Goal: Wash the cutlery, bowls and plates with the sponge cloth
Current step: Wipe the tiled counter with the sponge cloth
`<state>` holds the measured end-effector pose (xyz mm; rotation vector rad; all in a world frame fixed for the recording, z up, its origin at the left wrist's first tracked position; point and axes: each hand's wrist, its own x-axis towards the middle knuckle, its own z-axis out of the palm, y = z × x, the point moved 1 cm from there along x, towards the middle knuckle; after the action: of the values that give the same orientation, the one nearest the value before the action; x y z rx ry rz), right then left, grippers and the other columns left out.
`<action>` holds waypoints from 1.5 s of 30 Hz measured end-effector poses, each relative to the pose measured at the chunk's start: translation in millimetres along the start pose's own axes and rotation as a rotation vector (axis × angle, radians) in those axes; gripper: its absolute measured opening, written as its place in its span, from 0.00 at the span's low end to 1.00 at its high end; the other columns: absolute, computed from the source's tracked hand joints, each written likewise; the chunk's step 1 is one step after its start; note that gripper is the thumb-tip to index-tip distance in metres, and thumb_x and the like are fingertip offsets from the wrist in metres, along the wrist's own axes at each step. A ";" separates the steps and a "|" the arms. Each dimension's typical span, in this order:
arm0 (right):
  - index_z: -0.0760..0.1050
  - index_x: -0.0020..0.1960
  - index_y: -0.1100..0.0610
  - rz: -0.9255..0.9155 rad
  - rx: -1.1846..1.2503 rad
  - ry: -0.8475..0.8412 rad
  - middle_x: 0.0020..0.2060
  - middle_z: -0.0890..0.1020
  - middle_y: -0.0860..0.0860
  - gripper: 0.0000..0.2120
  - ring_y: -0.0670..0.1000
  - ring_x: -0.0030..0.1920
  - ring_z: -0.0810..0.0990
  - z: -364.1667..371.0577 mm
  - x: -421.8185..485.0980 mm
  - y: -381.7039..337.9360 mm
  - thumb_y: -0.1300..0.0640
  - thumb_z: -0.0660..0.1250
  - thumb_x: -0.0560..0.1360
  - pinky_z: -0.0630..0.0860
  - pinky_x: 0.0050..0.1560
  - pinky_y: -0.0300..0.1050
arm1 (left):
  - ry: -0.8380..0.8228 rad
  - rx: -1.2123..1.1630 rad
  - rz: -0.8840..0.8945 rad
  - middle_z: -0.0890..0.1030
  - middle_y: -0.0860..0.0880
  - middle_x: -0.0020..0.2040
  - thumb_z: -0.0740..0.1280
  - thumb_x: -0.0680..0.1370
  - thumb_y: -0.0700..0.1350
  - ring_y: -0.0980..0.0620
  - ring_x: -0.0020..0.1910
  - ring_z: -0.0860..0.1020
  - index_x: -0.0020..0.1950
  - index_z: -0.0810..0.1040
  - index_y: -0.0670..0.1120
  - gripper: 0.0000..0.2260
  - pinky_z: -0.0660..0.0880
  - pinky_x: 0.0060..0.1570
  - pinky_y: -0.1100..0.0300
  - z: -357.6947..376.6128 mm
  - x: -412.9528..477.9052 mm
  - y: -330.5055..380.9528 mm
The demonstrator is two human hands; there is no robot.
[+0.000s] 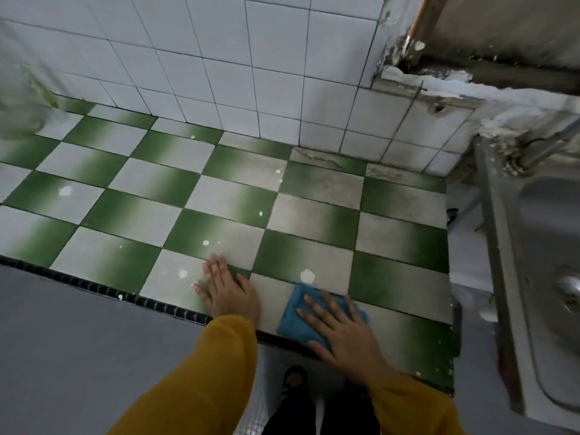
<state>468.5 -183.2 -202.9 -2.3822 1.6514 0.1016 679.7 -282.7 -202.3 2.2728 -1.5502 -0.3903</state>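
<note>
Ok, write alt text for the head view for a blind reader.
A person in mustard sleeves presses the right hand flat on a blue sponge cloth on a green-and-white tiled counter; the left hand rests flat beside it. A steel sink sits at right.

Green-and-white checkerboard covers the flat tiled counter [219, 196], edged by a black beaded strip [94, 286]. At six o'clock, the rectangular sponge cloth [290, 320] is blue. At twelve, square ceramic wall tiles [219, 58] are white with dark grout.
</note>
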 end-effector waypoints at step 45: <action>0.40 0.78 0.42 0.733 0.133 0.072 0.77 0.38 0.44 0.31 0.53 0.77 0.34 -51.5 33.8 140.4 0.36 0.37 0.77 0.29 0.71 0.60 | 0.037 -0.072 0.145 0.65 0.42 0.75 0.54 0.77 0.46 0.46 0.77 0.57 0.74 0.66 0.39 0.27 0.40 0.74 0.44 6.6 0.4 6.4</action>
<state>345.9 -272.8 -181.5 -1.5962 2.3920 0.0298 671.7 -286.1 -205.4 2.0870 -1.6428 -0.3557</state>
